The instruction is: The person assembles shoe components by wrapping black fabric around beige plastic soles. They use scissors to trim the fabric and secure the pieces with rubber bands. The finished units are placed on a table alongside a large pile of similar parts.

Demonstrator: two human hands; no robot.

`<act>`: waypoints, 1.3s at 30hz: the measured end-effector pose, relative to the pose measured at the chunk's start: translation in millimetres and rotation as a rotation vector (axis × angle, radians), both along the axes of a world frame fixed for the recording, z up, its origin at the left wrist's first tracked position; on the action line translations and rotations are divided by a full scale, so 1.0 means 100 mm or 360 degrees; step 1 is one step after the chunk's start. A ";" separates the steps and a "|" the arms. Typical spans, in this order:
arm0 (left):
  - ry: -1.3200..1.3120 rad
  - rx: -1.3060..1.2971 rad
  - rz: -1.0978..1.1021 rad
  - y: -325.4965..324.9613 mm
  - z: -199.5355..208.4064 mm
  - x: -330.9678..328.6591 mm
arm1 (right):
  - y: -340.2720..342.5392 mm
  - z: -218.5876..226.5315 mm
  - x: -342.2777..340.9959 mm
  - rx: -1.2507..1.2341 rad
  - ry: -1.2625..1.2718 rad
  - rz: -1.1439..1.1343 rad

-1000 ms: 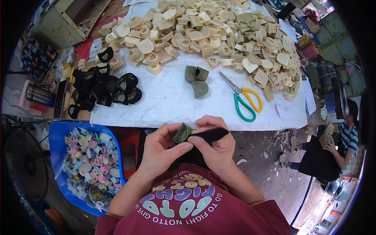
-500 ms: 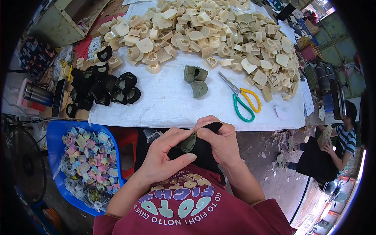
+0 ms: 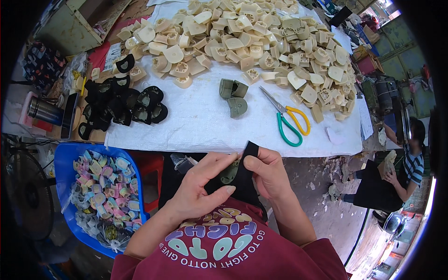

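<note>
Just off the worktop [image 3: 186, 133], the right hand [image 3: 267, 173]'s grip pinches a black strip [image 3: 251, 150], its flat end pointing tableward. Beside it, a rounded, dark-green piece [image 3: 228, 174] runs lengthwise likewise, leaning right; whether the left hand [image 3: 201, 183]'s grip holds it, I cannot tell.

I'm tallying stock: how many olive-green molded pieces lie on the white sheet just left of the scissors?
3, in one cluster: the upper-left piece, the upper-right piece and the lower piece. Another could be hidden beneath them.
</note>
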State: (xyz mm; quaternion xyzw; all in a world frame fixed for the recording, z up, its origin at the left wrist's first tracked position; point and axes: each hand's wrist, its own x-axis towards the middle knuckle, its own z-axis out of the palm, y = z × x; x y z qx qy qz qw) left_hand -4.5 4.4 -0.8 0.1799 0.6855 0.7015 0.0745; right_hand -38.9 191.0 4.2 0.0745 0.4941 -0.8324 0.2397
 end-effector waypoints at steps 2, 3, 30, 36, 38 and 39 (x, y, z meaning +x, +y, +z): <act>0.0071 -0.0073 -0.0053 -0.02 0.02 -0.02 | 0.04 -0.04 0.01 0.0160 0.0224 0.0041; 0.0062 -0.0135 0.0087 0.00 0.04 -0.01 | 0.04 -0.06 0.02 0.0236 0.0336 0.0063; -0.0096 -0.0029 0.0333 -0.04 -0.23 -0.03 | -0.07 -0.07 0.22 0.0786 0.1561 -0.0148; -0.0596 0.0572 0.0273 0.02 -0.29 -0.01 | 0.75 -0.24 -0.38 0.2151 0.1607 -0.0348; -0.0769 0.0664 0.0138 -0.09 -0.29 -0.06 | 1.03 -0.16 -0.60 0.2533 0.1312 -0.0102; -0.0808 0.0636 0.0031 -0.15 -0.30 -0.06 | 1.17 -0.16 -0.70 0.2509 0.1237 0.0033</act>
